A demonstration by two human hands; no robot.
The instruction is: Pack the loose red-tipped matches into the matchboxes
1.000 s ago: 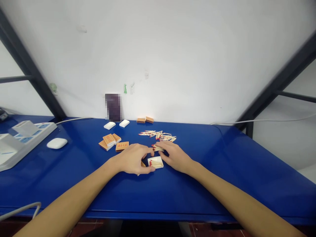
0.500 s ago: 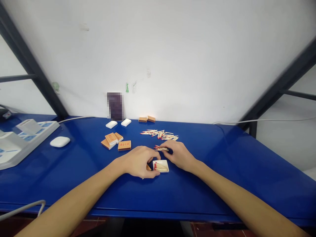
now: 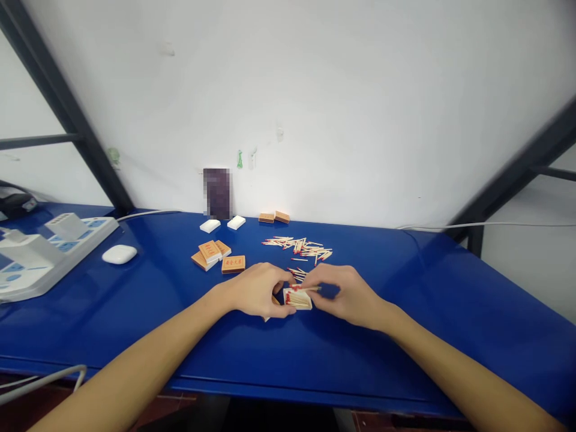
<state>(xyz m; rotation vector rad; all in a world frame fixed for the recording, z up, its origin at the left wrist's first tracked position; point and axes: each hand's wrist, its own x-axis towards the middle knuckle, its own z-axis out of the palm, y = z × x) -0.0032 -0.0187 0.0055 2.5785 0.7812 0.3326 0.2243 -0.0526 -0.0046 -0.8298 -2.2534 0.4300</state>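
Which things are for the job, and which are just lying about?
For the job:
left hand
right hand, pinching matches
white tray holding matches
loose matches
probably orange matchboxes, two white box pieces

Probably just lying about:
power strip
rounded white case

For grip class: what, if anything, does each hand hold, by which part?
Right hand: matches, by their plain sticks. Left hand: curled around one end of the tray; hold unclear.

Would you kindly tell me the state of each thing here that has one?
Matchbox tray: open, holding matches
Right hand: pinching several matchsticks over the tray
Left hand: curled at the tray's end
Loose matches: scattered, unlit
Stacked matchboxes: overlapping
Earbud case: closed
Power strip: adapters plugged in
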